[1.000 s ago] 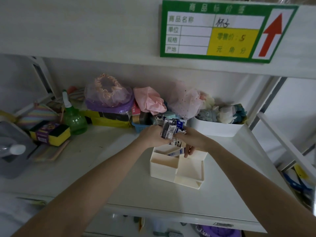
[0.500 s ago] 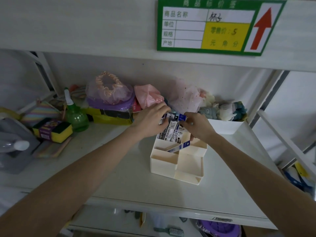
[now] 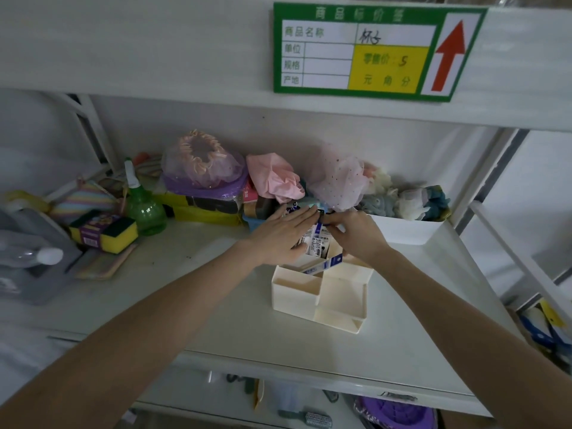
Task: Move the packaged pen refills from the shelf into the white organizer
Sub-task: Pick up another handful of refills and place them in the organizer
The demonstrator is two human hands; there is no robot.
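Pen refill packs (image 3: 315, 244) upright in our white organizer's (image 3: 322, 292) back compartment, our left hand (image 3: 280, 235) flat, fingers straight, pressing their side, our right hand (image 3: 356, 235) pinching their tops, one pack (image 3: 323, 267) lying slanted across a divider

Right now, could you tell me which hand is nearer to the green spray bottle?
Left. The left hand lies flat against the refill packs, a short way right of the green spray bottle. The right hand is farther right, beyond the packs, its fingers curled at their tops.

Dim, flat, bluish light, soft shadows, slight overall blur, and wide-angle bending toward the edges.
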